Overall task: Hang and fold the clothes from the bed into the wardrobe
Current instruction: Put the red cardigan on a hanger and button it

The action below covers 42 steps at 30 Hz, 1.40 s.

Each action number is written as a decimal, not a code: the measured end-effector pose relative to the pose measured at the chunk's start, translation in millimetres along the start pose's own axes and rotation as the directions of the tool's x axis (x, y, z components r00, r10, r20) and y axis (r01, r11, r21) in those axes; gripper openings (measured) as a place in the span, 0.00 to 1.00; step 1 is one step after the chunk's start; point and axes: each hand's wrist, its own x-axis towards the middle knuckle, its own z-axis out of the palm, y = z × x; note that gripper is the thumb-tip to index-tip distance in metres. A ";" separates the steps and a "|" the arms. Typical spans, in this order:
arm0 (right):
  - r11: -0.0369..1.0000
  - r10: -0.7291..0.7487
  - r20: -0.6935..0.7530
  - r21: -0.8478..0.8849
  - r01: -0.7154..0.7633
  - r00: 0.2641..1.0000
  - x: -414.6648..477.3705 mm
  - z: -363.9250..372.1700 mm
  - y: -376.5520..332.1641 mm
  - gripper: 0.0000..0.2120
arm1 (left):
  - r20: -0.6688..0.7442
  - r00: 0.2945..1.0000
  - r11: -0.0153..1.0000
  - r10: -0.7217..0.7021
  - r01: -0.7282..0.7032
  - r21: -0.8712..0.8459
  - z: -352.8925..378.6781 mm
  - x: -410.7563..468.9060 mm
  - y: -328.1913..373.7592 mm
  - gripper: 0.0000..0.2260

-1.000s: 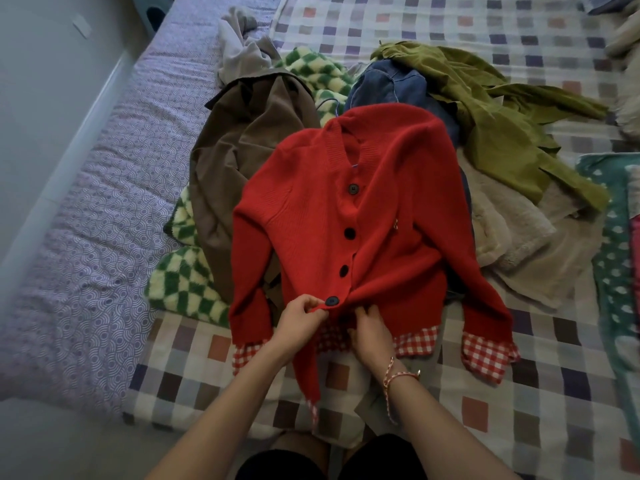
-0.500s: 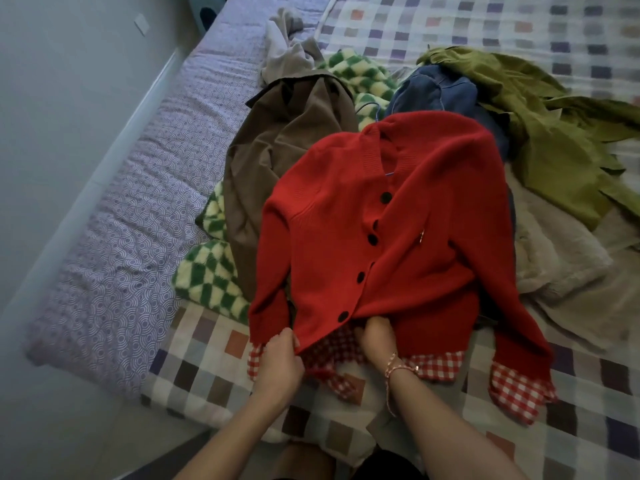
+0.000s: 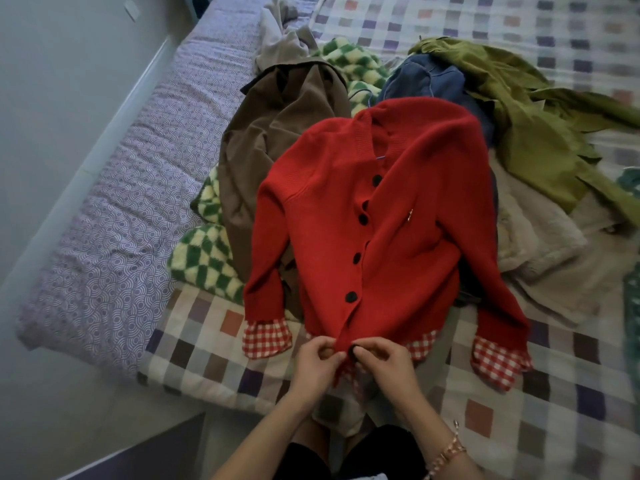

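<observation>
While red cardigan (image 3: 388, 220) lies front-up on clothes pile on bed (image 3: 104, 209), both hands work at its bottom hem; left hand (image 3: 317, 363) pinches hem edge, fingers together on knit; right hand (image 3: 384, 363) fingertips clamped on lowest black button (image 3: 354, 348); brown coat (image 3: 277, 140) under cardigan's left side, olive jacket (image 3: 540, 133) beyond right side; checked blanket (image 3: 214, 344) beneath
</observation>
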 end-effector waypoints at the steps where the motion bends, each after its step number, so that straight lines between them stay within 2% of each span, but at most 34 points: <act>1: 1.000 -0.022 -0.019 -0.018 0.021 1.000 -0.4 2.6 0.0 0.10 | -0.014 1.000 1.000 0.001 -0.002 -0.023 1.7 -1.1 2.0 0.10; 6: 0.972 -0.117 -0.078 -0.212 0.098 0.990 -2.9 -2.1 0.7 0.10 | -0.063 0.997 0.995 -0.044 0.039 -0.088 5.3 -6.9 5.1 0.04; 10: 0.952 -0.178 -0.108 -0.271 0.144 0.978 -6.4 -3.6 -2.4 0.11 | -0.036 0.998 0.994 -0.042 0.038 -0.105 6.8 -8.4 6.4 0.07; 14: 0.990 -0.098 -0.104 -0.115 0.086 0.990 -6.4 -4.2 -0.1 0.10 | -0.049 0.999 0.992 0.006 -0.012 -0.129 13.1 -12.1 13.4 0.05; 20: 0.997 -0.027 -0.081 0.064 0.033 0.996 -5.0 -3.7 -4.4 0.05 | -0.138 0.990 0.981 -0.013 -0.014 -0.192 18.7 -9.5 10.4 0.01; 29: 0.993 0.020 -0.122 0.120 -0.006 0.992 -3.5 -3.5 -1.4 0.06 | -0.108 0.993 0.996 0.046 -0.053 -0.070 22.9 -7.9 22.2 0.08; 33: 0.992 0.029 -0.146 0.124 -0.011 0.989 -5.1 -0.1 -1.8 0.08 | -0.045 0.998 0.999 0.048 -0.048 -0.014 21.5 -1.5 14.4 0.06; 36: 0.995 0.023 -0.159 0.102 -0.007 0.987 -5.7 6.3 -4.8 0.06 | -0.086 0.980 0.968 0.177 -0.158 0.196 20.4 0.7 9.4 0.08; 39: 0.995 0.072 -0.207 0.088 -0.055 0.976 -1.4 13.5 -9.4 0.03 | -0.105 0.918 0.873 0.381 -0.320 0.369 22.7 -1.0 11.3 0.08; 42: 0.953 0.240 -0.269 0.250 -0.173 0.933 6.6 16.4 -13.1 0.05 | -0.086 0.879 0.815 0.469 -0.393 0.425 23.5 2.0 10.4 0.07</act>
